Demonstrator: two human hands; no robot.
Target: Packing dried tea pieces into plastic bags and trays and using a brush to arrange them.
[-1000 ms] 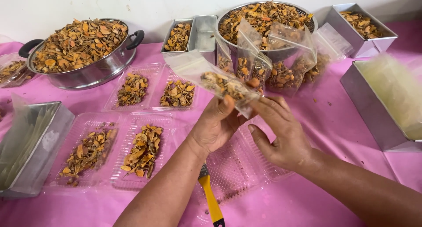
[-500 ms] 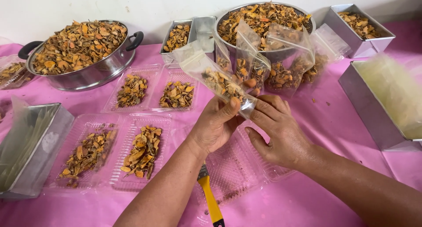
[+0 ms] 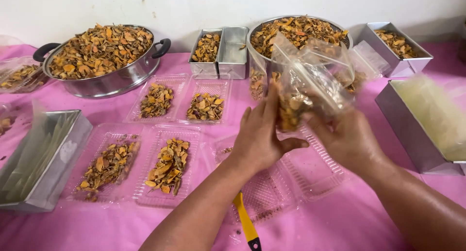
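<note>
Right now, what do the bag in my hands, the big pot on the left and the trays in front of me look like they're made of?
The bag looks like thin clear plastic film: see-through, crinkled, glossy. The pot seems polished metal, probably steel, with a shiny silver wall and dark handles. The trays look like clear, ribbed rigid plastic, showing the pink cover beneath.

A single head-worn camera looks steeply down and forward over a pink-covered table (image 3: 340, 226), close to the work. Both forearms enter from the bottom edge toward frame centre; a white wall (image 3: 145, 8) runs along the top. No second view shares the scene.
</note>
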